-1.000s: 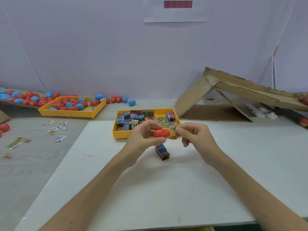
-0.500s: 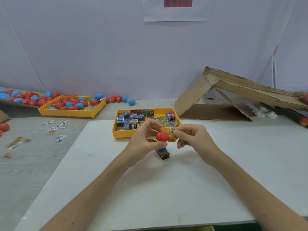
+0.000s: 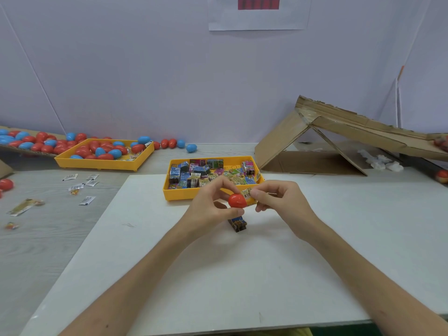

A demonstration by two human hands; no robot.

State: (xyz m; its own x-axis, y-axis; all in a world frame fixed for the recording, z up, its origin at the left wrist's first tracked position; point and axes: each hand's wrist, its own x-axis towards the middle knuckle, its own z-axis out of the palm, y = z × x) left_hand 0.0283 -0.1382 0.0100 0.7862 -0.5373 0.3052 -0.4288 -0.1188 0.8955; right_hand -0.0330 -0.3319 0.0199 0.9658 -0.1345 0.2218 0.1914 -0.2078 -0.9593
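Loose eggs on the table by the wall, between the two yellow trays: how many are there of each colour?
Red eggs: 3
Blue eggs: 2
Total: 5

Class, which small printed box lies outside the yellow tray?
The small printed box alone on the white board, beneath the red egg; the others fill the yellow tray.
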